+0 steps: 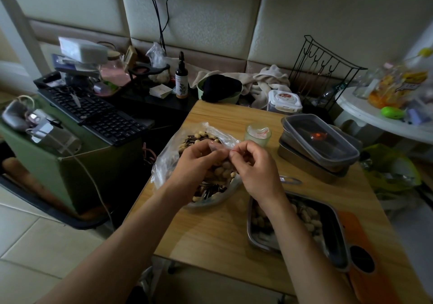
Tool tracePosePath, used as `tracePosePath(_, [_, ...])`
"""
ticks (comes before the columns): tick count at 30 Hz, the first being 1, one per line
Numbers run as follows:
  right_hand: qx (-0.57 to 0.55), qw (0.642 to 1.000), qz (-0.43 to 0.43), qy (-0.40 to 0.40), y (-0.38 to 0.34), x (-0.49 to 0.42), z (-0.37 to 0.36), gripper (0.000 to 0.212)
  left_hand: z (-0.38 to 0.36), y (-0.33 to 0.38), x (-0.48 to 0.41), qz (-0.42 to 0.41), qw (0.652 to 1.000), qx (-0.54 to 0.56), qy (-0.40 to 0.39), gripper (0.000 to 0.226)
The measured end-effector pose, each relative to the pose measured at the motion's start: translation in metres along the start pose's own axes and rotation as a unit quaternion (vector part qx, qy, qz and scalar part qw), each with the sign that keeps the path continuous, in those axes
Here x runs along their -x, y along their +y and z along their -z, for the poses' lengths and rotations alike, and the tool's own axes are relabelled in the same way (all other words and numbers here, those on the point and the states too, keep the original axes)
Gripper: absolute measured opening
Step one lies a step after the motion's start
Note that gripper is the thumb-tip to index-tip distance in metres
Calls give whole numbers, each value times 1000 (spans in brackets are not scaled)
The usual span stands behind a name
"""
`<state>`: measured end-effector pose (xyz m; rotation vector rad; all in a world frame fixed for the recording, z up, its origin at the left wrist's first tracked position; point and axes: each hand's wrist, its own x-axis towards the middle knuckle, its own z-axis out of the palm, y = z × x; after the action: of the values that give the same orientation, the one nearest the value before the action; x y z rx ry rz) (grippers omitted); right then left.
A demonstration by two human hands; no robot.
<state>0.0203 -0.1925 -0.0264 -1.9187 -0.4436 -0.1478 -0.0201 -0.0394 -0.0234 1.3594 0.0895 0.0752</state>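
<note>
- Hands first: your left hand (199,160) and right hand (255,167) meet knuckle to knuckle above the middle of the wooden table (210,228), both raised a little off its surface.
- Your left hand has its fingers curled round the upper edge of the clear plastic bag (164,163), gathering the film at the bag's mouth.
- Your right hand pinches that same edge between thumb and forefinger, right where a thin red strip runs along the film; its other fingers are folded in loosely.
- The bag sits on the table directly beneath your hands, sagging open toward 9 o'clock, with its far lip lifted toward 12.
- Inside it lie peanuts (222,173) in the shell mixed with striped sunflower seeds (189,138).
- At 5 o'clock from the bag, under your right forearm, a metal tray (337,240) rests on the table and holds more peanuts.
- At 1 o'clock from your hands a small glass cup (257,135) stands upright, near the bag but apart from it.
- At 2 o'clock two lidded containers (321,137) are stacked, the top one set askew.
- At 3 o'clock a small metal clip (290,181) lies flat, just beside your right wrist.
- At 10 o'clock, off the table, a black keyboard (98,114) lies across a green box (93,163).
</note>
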Motion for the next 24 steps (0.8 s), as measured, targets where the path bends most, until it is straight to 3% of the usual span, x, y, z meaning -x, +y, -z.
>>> tracePosePath(8, [-2,999,-8,38,-3,1,0,9,0,-1,-2,11,999,20,22,8])
tracePosePath(14, [-22,999,-23,11,-1,0,-1,8,2,0,0,0,999,34,18,6])
tracePosePath(24, [1,999,32,24,-1,0,-4,7,0,-2,-1,-20,1000,18,6,12])
